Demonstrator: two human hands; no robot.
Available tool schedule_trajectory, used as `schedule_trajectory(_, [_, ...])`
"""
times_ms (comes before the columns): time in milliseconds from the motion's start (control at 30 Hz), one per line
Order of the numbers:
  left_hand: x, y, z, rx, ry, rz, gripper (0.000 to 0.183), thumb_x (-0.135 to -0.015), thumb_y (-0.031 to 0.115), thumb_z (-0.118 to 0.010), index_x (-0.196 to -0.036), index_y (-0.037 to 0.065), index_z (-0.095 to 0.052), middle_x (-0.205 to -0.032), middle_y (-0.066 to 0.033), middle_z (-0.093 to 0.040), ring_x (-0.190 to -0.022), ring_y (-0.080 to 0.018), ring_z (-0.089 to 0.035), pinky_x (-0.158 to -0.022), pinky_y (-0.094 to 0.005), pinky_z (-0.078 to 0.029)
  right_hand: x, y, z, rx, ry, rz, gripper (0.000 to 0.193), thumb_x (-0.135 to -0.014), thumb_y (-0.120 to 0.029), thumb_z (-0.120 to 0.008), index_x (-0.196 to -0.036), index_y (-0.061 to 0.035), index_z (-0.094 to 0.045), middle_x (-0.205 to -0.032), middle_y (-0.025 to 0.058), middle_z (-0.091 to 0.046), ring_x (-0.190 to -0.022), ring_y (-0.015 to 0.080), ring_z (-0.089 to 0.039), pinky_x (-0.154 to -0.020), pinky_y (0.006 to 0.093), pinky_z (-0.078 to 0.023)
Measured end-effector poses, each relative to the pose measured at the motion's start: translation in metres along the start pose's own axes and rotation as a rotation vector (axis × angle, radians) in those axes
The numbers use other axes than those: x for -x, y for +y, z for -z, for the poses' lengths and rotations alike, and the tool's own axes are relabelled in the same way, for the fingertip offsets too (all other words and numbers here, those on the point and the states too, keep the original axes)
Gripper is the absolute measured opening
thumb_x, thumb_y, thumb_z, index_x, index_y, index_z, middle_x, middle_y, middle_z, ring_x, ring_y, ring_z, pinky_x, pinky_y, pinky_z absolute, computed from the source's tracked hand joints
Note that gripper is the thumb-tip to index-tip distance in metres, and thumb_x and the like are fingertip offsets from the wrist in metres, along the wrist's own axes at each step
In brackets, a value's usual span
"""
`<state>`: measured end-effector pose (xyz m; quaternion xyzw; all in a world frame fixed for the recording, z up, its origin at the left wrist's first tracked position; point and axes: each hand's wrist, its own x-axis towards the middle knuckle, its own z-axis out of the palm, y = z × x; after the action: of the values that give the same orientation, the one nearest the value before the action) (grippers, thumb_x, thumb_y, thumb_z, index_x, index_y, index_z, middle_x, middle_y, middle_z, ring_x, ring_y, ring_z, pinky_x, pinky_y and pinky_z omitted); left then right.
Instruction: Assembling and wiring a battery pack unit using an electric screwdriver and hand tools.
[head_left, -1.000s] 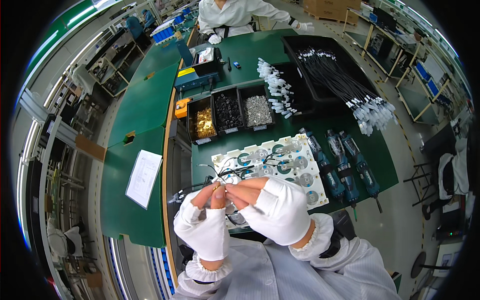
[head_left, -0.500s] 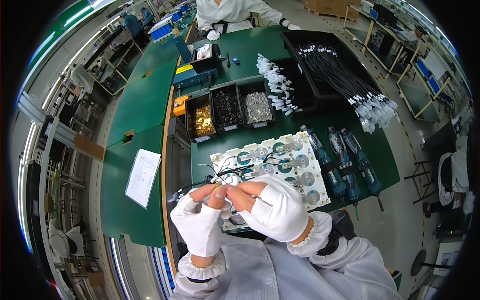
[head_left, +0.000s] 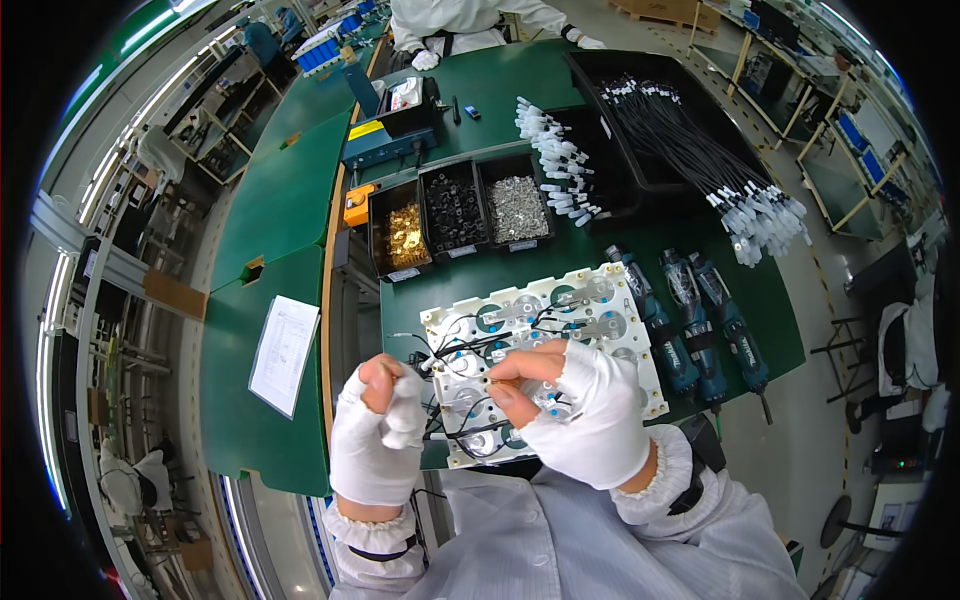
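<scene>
This is a factory assembly workshop: a green counter [head_left: 500, 80] carries a wired white panel [head_left: 550, 322], parts bins [head_left: 393, 198] and power screwdrivers [head_left: 698, 345], with a white-coated co-worker [head_left: 450, 18] opposite.

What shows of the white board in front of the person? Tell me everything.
The white board is a roughly rectangular panel, plastic by its look, with rows of round recesses, several showing clear or greyish discs and small blue spots; small yellowish dots line its edge. It lies flat on the green table, slightly askew. Black cables cross its left part. The right hand hides some of its middle and lower right; whether they touch cannot be told.
</scene>
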<state>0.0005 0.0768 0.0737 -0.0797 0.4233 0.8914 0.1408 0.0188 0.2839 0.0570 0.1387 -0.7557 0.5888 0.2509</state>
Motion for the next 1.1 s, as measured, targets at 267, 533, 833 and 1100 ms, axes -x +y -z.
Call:
schedule_trajectory(267, [-0.062,0.035,0.045,0.224,-0.135,-0.008,0.018,-0.105,0.02,-0.061,-0.116,0.006,-0.057,-0.098,-0.0025,-0.058,-0.068,-0.0038,-0.05,-0.056,-0.0144,-0.041,0.021,0.014,0.011,0.071,-0.17,-0.093,0.013,-0.083,-0.006,-0.079,-0.095,-0.0093,-0.074,-0.084,0.0081,-0.071,-0.067,0.025,-0.068,-0.06,0.0343,-0.054])
schedule_trajectory(533, [-0.246,0.029,0.103,-1.048,0.321,-0.294,0.017,-0.091,0.01,-0.077,-0.098,-0.005,-0.076,-0.08,-0.009,-0.074,-0.065,-0.0122,-0.068,-0.062,-0.0224,-0.055,0.033,0.018,0.009,0.178,-0.278,-0.041,0.015,-0.08,-0.007,-0.081,-0.091,-0.0102,-0.074,-0.086,0.0049,-0.072,-0.074,0.0234,-0.069,-0.065,0.0333,-0.055])
schedule_trajectory(833, [-0.28,0.017,0.109,-1.193,0.329,-0.196,0.014,-0.091,0.01,-0.077,-0.095,-0.003,-0.077,-0.076,-0.0054,-0.073,-0.062,-0.0113,-0.067,-0.059,-0.0246,-0.054,0.035,0.025,0.014,0.125,-0.352,-0.015,0.017,-0.083,-0.009,-0.079,-0.097,-0.0054,-0.07,-0.09,0.0074,-0.068,-0.081,0.028,-0.068,-0.073,0.0381,-0.056])
schedule_trajectory(1100, [-0.169,0.051,0.063,-0.933,0.136,-0.269,0.02,-0.094,0.012,-0.074,-0.104,-0.005,-0.075,-0.084,-0.0051,-0.071,-0.064,-0.008,-0.061,-0.059,-0.0205,-0.048,0.037,0.027,0.017,0.143,-0.3,0.008,0.02,-0.083,-0.008,-0.078,-0.101,-0.0059,-0.072,-0.09,0.0055,-0.067,-0.082,0.0263,-0.066,-0.075,0.0378,-0.056])
